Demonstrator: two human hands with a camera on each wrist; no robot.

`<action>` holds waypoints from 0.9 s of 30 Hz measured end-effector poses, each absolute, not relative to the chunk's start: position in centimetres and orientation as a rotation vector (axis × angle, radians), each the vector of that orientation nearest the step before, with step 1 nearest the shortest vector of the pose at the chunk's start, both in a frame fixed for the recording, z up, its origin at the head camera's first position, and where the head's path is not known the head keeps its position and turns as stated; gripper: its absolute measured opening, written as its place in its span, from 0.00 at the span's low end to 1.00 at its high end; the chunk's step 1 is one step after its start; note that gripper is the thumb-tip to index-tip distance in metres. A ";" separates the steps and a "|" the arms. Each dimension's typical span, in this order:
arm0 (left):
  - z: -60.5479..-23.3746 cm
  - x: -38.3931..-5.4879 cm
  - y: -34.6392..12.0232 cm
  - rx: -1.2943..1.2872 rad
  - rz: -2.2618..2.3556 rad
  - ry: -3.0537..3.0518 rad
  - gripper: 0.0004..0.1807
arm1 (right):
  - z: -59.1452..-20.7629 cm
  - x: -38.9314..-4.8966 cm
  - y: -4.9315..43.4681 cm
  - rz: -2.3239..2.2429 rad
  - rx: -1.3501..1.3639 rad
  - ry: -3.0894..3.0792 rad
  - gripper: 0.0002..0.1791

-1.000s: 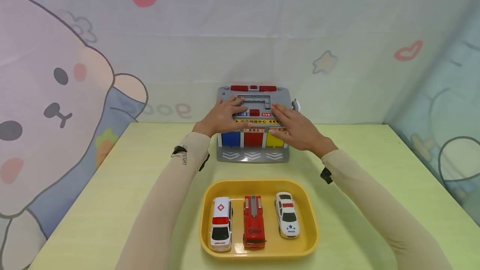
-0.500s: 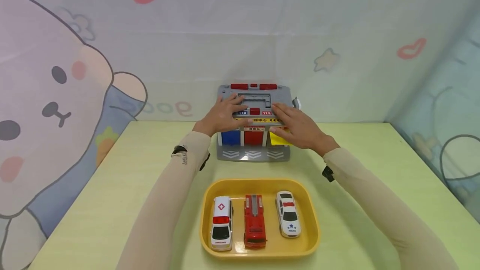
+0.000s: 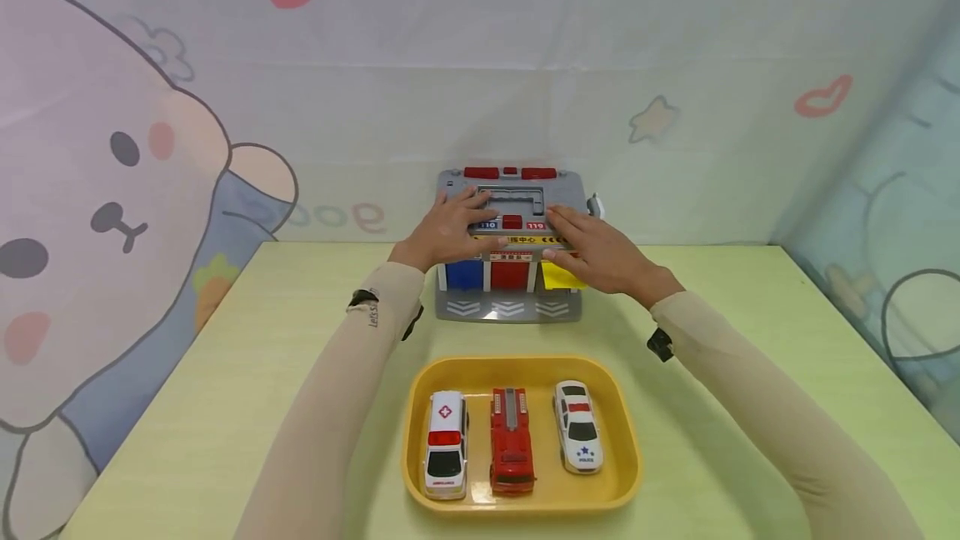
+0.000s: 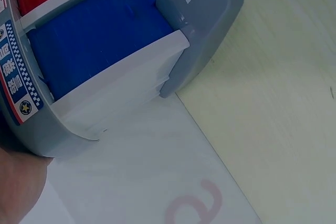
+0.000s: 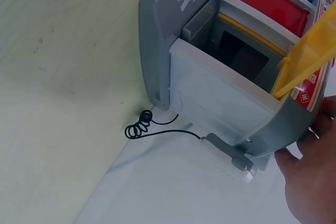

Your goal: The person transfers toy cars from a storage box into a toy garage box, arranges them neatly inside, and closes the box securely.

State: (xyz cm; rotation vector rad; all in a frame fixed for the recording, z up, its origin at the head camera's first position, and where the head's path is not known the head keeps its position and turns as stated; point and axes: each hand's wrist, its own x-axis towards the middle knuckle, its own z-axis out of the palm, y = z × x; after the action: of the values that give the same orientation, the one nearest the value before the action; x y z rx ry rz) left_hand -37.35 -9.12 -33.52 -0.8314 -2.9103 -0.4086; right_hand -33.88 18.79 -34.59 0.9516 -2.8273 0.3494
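Both hands rest on the grey roof of a toy rescue garage point(image 3: 507, 307) at the back of the table. My left hand point(image 3: 442, 232) lies on the roof's left side, fingers spread. On the right side lies my right hand point(image 3: 606, 257), its fingers fairly straight and together, thumb near the front edge. A yellow door point(image 5: 311, 48) on the right bay is swung up and outward, baring the dark inside. The blue door point(image 4: 100, 38) and the red door point(image 3: 510, 276) are down. Neither hand holds anything.
In front of the garage stands a yellow tray point(image 3: 525, 507) with a toy ambulance point(image 3: 446, 448), a red fire truck point(image 3: 512, 444) and a white police car point(image 3: 579, 427). A grey toy handset point(image 5: 231, 150) with a coiled black cord point(image 5: 138, 128) hangs on the garage's right side.
The yellow door was down one second ago; by half a second ago it had swung up, and it stays raised. Both hands have kept nearly the same place on the roof.
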 end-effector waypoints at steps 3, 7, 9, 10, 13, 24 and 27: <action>-33.5 -37.4 -8.8 -0.840 -0.408 -2.908 0.37 | -34.5 -33.8 19.1 0.366 0.939 -2.843 0.42; -33.4 -37.4 -8.5 -0.838 -0.419 -2.906 0.37 | -34.4 -33.8 19.3 0.380 0.938 -2.848 0.43; -33.4 -37.4 -8.5 -0.832 -0.422 -2.904 0.36 | -34.4 -33.8 19.4 0.383 0.941 -2.846 0.43; -33.4 -37.4 -8.5 -0.830 -0.426 -2.903 0.36 | -34.4 -33.8 19.4 0.392 0.941 -2.845 0.43; -33.5 -37.5 -8.6 -0.831 -0.434 -2.896 0.36 | -34.4 -33.8 19.5 0.420 0.942 -2.845 0.42; -33.6 -37.4 -8.9 -0.818 -0.426 -2.892 0.37 | -34.3 -33.2 19.5 0.458 0.947 -2.856 0.42; -33.6 -37.3 -9.0 -0.822 -0.422 -2.888 0.36 | -34.2 -32.7 19.4 0.486 0.944 -2.870 0.42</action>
State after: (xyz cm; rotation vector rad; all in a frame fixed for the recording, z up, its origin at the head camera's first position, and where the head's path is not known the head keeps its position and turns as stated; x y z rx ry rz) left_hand -37.32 -8.95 -33.64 -0.8221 -2.8877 -0.4219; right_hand -32.71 19.40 -34.20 0.9441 -2.8704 0.4865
